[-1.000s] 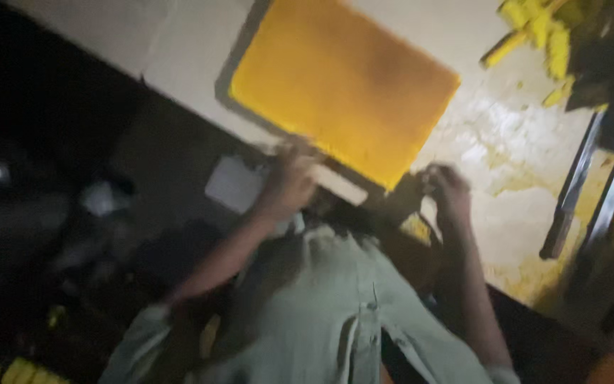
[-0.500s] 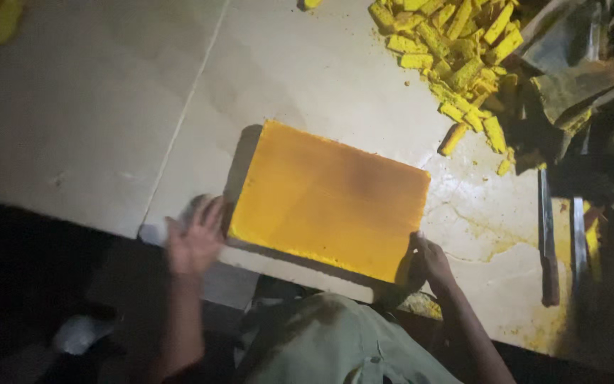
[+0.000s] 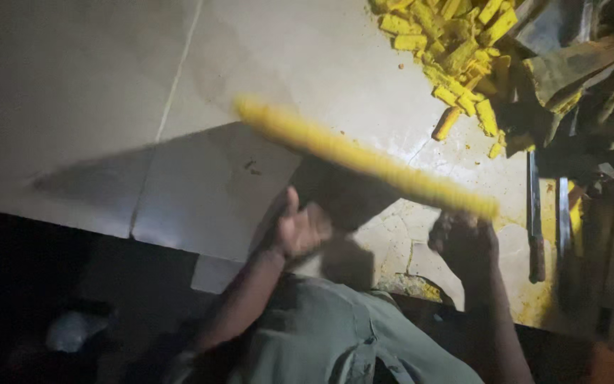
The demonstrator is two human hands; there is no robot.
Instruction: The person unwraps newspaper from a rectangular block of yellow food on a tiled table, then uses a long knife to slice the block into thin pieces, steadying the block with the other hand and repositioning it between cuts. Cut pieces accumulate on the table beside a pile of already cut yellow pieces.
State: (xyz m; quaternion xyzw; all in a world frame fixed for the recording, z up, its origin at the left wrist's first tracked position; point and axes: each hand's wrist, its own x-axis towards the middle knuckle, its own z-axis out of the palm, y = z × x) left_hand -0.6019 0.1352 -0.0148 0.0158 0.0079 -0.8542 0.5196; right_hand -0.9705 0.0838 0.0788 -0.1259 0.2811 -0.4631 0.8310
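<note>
A pale, tiled stone floor, crossed by a thin grout line and stained yellow, is shown. A heap of short yellow cut sticks is seen lying on it; just below and right of that heap, two long flat metal blades are laid side by side.

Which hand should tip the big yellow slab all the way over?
Probably the left hand: it sits under the raised yellow slab, pushing it up. The right hand only grips its end.

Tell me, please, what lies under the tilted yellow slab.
Under the yellow slab shows pale tabletop in shadow, with a few small dark specks. Its far underside and the surface there stay hidden.
</note>
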